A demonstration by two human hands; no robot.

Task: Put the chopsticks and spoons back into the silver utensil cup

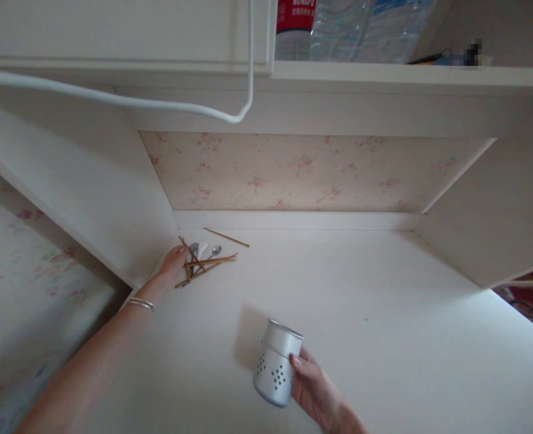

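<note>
My right hand (314,386) grips a silver metal utensil holder (279,364) with punched holes, its mouth up and slightly tilted, above the white surface. At the far left corner, my left hand (174,265) has its fingers closed at a loose pile of brown chopsticks (216,261), seemingly around one of them; its fingertips are partly hidden. Among the chopsticks lie a metal spoon (216,249) and a white spoon (202,248). One separate chopstick (227,237) rests just behind the pile.
The white desktop (338,289) is boxed in by side panels and a flowered back wall (275,172). Overhead is a shelf (383,72) with bottles (296,30). A white cable (158,105) hangs across the upper left.
</note>
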